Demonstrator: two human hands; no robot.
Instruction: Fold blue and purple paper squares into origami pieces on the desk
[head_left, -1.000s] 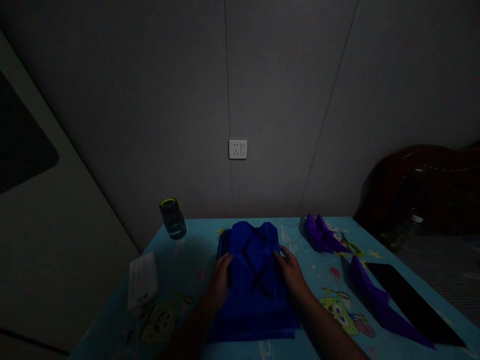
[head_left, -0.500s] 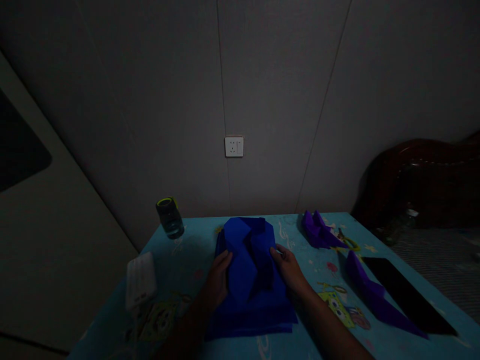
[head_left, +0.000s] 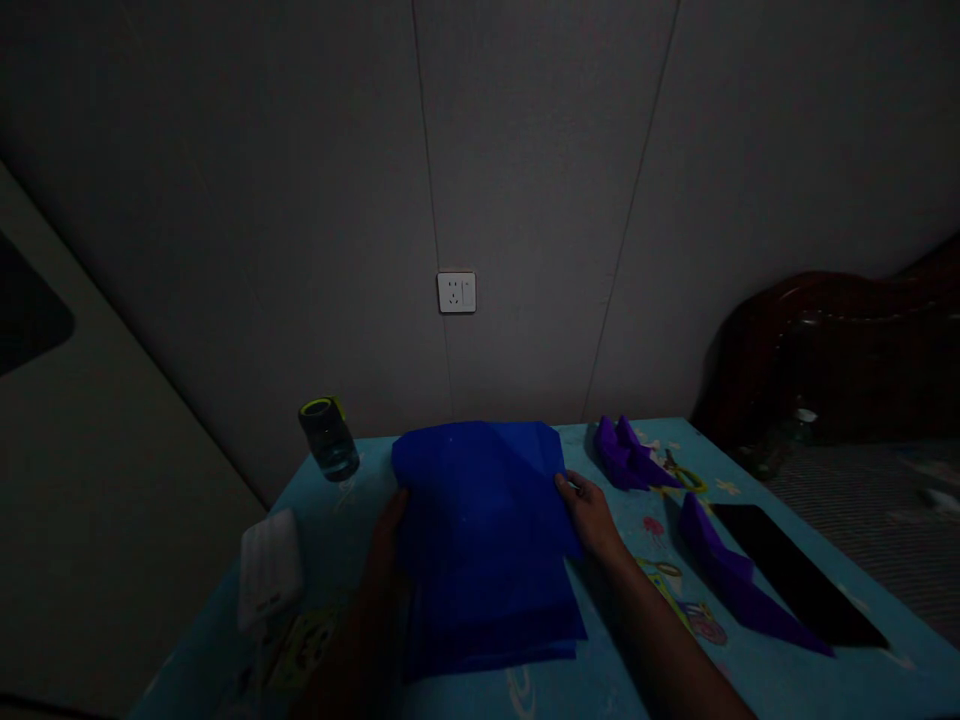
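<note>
A blue sheet of paper (head_left: 484, 490), opened out wide with faint creases, is held by its two side edges above a stack of blue paper (head_left: 495, 635). My left hand (head_left: 388, 520) grips the left edge, its fingers partly hidden in shadow. At the right edge my right hand (head_left: 589, 508) pinches the sheet, thumb on top. To the right lie two folded purple paper boats, one at the back (head_left: 630, 458) and a longer one nearer (head_left: 742, 580).
On the patterned blue tablecloth (head_left: 525, 690) stand a water bottle (head_left: 330, 440) at back left and a white power bank (head_left: 270, 568) with a cable. Scissors (head_left: 686, 478) lie beside the rear boat, and a flat black rectangle (head_left: 795, 575) lies at right. A wall socket (head_left: 457, 292) is ahead.
The blue paper, folded and narrow before, is now spread out into a wide sheet. My hands have moved apart, the left one further left. The view has shifted slightly.
</note>
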